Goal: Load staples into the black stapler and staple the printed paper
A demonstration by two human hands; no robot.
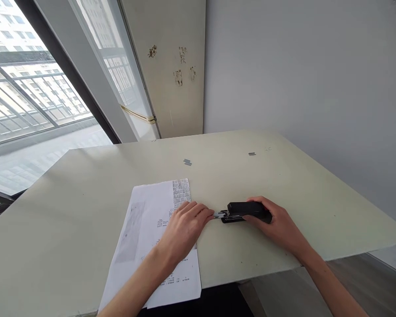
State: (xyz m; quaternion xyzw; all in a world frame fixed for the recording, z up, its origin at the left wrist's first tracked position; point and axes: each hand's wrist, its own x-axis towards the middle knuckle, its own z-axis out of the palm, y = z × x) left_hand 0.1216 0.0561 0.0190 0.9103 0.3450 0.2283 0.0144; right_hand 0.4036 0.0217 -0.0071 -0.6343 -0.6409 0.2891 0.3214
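A black stapler point(242, 211) lies on the pale table point(284, 176), its metal front pointing left. My right hand point(277, 224) is wrapped round the stapler's rear and top. My left hand point(185, 229) rests on a printed sheet of paper point(145, 237), and its fingertips pinch at the stapler's metal tip at the paper's right edge. What those fingertips hold, if anything, is too small to make out.
Small strips of staples point(187, 162) lie farther back on the table, and another staple strip point(251, 154) sits to the right. A grey wall point(300, 79) stands behind; a large window point(36, 97) is at the left. The table's near edge is by my arms.
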